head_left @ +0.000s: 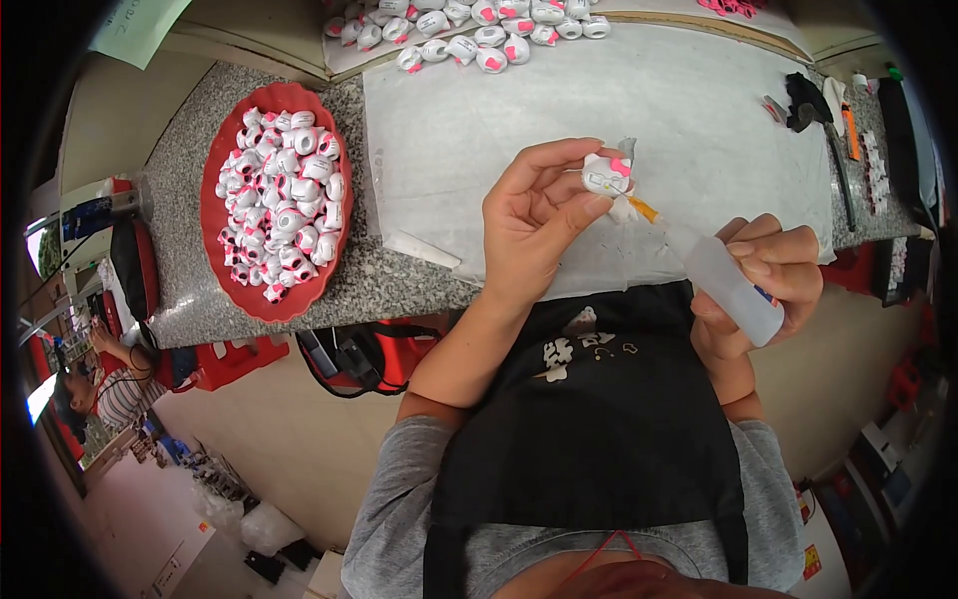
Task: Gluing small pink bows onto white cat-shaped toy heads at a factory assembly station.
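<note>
My left hand (544, 205) pinches a small white cat-head figure (606, 175) with a pink bow between thumb and fingers, above the pale work sheet (479, 130). My right hand (773, 265) is wrapped round a translucent white squeeze bottle (735, 290), tilted with its narrow end toward the figure. An orange tip (644, 208) lies in line with that end, close to the figure; whether it touches cannot be made out. Just behind the figure, a small grey scrap (628, 148) shows on the sheet.
A red scalloped tray (212, 200) heaped with similar white-and-pink figures stands at the left. More figures (489, 38) are piled at the back. At the right lie a black cloth (804, 100), an orange-handled tool (850, 132) and a row of small pieces (875, 172). Another person (115, 384) sits far left.
</note>
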Motion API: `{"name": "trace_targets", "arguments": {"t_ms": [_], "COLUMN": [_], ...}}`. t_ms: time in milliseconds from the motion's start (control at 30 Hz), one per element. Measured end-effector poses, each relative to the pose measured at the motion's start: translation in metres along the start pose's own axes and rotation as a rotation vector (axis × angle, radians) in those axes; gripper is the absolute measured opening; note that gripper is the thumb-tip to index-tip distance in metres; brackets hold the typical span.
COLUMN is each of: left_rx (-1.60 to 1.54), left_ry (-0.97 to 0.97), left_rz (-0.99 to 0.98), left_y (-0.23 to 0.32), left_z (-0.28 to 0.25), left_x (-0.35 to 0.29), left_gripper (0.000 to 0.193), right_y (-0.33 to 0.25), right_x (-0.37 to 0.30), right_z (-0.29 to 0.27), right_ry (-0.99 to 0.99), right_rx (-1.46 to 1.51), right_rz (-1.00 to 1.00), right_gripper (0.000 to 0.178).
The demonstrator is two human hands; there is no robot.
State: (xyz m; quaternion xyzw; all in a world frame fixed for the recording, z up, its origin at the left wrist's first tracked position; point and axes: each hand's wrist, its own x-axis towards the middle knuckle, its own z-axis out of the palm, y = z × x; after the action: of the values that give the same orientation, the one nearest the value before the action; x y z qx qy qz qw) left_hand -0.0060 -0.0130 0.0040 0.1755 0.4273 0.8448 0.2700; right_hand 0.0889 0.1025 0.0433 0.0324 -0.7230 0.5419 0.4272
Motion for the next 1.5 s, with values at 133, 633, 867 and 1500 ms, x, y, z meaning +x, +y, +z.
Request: {"name": "trace_targets", "arguments": {"t_ms": [133, 633, 867, 1500], "left_rx": [0.004, 0.256, 0.169, 0.024], "left_ry": [-0.021, -0.052, -0.031, 0.111], "left_rz": [0.013, 0.164, 0.124, 0.109], "left_y": [0.0, -0.004, -0.003, -0.001], "left_z": [0.0, -0.002, 0.0, -0.001], "left_x": [0.0, -0.001, 0.001, 0.005], "left_gripper": [0.034, 0.034, 0.033, 0.032], "right_y": [-0.001, 0.002, 0.01, 0.183], "right_x": [0.0, 0.001, 0.005, 0.136], "right_z": [0.0, -0.004, -0.008, -0.037], "right_ry": [0.009, -0.042, 0.03, -0.142], "right_rx": [-0.006, 0.026, 0.023, -1.132], "right_rz": [0.005, -0.019, -0.065, 0.164], "right_gripper": [0.036, 0.04, 0.039, 0.024]}}
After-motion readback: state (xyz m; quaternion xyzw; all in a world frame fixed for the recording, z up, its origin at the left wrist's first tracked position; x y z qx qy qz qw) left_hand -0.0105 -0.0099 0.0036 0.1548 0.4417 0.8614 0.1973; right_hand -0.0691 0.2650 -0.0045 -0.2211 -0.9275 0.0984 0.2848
